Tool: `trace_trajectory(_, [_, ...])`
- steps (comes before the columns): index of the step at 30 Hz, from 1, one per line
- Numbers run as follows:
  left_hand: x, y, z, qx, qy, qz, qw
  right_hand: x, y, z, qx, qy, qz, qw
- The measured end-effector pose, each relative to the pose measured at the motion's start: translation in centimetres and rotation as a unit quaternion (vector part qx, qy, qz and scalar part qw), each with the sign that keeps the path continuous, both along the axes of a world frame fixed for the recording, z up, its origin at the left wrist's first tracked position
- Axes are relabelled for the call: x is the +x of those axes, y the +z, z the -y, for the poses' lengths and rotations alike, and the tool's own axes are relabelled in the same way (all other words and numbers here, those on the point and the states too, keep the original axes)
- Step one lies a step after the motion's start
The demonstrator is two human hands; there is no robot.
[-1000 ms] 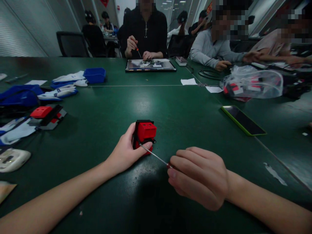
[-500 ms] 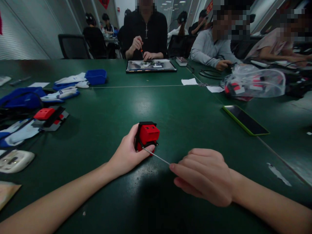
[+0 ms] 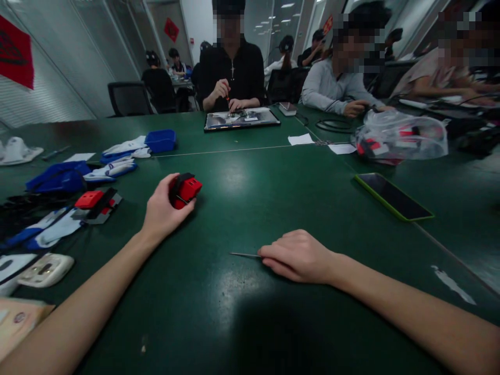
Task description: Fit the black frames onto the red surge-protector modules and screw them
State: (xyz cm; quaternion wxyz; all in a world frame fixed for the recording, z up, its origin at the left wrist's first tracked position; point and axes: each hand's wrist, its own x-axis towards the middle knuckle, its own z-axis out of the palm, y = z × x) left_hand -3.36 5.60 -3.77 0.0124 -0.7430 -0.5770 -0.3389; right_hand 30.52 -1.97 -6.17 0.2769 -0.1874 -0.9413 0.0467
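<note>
My left hand (image 3: 161,205) is closed around a small red-and-black device (image 3: 189,188) with a boxy red front and a black frame. It is held tilted, near the table top at left of centre. Lower down and to the right, my right hand (image 3: 299,256) is closed on a screwdriver. Only the thin metal shaft (image 3: 244,255) of that screwdriver shows, pointing left; the handle is hidden in my fist. Shaft tip and device are apart. Beyond my left wrist lies another red, black and grey device (image 3: 94,204).
Blue-and-white gloves (image 3: 113,169), a blue tray (image 3: 161,140) and a white plastic case (image 3: 47,270) lie at left. A green-edged phone (image 3: 392,197) and a clear bag (image 3: 404,136) of red parts lie at right. Across the table, a person works on an opened flat panel (image 3: 242,120).
My left hand has carried the red-and-black device left and away from me. The screwdriver tip has come off the device, and my right hand has shifted slightly left. The camera view has tilted up.
</note>
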Motion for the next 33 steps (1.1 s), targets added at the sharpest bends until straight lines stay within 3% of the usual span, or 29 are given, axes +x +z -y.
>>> trace_trajectory(3, [-2.1,0.8,-1.5,0.015,0.090,-0.084,0.992,-0.2,-0.1,0.2,0.007,0.013,0.014,1.000])
trace_trajectory(9, [-4.5,2.2,-3.9,-0.026,0.168,-0.196,0.966,-0.3,0.0,0.1,-0.010,0.022,0.009,1.000])
trace_trajectory(19, [-7.2,2.8,-7.0,-0.086,0.237,-0.196,0.948,-0.4,0.4,0.0,-0.033,0.016,0.016,0.999])
trace_trajectory(33, [-6.5,2.1,-6.8,-0.086,0.205,-0.221,0.950,-0.2,0.0,0.0,-0.042,0.020,0.023,0.999])
